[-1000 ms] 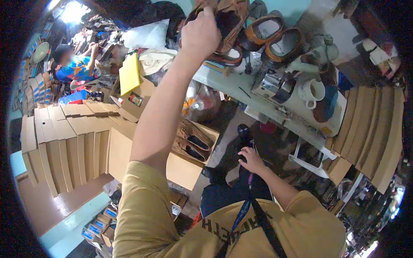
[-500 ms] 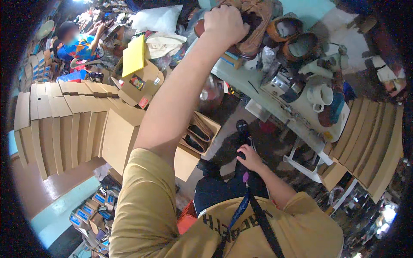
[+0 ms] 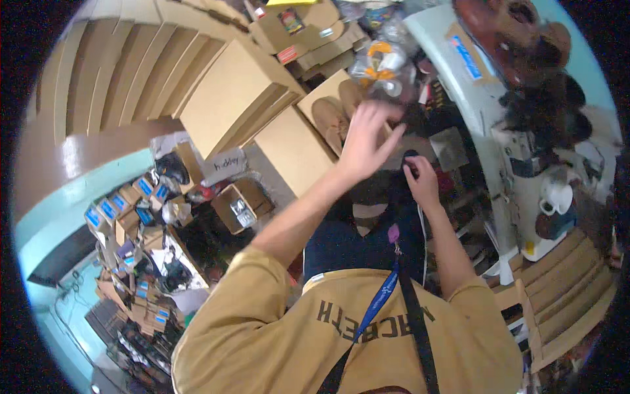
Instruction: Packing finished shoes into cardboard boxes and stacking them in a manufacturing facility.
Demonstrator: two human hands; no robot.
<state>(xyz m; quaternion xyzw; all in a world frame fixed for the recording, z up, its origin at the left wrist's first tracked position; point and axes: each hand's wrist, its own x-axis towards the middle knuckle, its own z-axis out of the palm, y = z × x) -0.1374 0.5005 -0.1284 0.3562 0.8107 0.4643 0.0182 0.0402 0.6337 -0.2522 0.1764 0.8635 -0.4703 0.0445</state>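
Note:
My left hand [image 3: 366, 139] is lowered in front of me, fingers apart and blurred, holding nothing. It hovers over an open cardboard shoe box [image 3: 314, 92] that holds a pair of tan shoes [image 3: 331, 118]. My right hand [image 3: 421, 182] is just to the right, near my lap, with its fingers curled on a small black object [image 3: 408, 157] whose kind I cannot make out. The two hands are close together but apart.
Stacks of flat cardboard boxes [image 3: 223, 98] lie to the left. A white table [image 3: 489, 111] on the right carries dark shoes [image 3: 538, 98] and a white mug [image 3: 556, 196]. A small open box [image 3: 239, 207] and several small blue boxes [image 3: 121, 210] sit at lower left.
My left arm, raised high to the shoes on the table before, has come down to the open shoe box. My head has turned down and left. The right hand stays near my lap.

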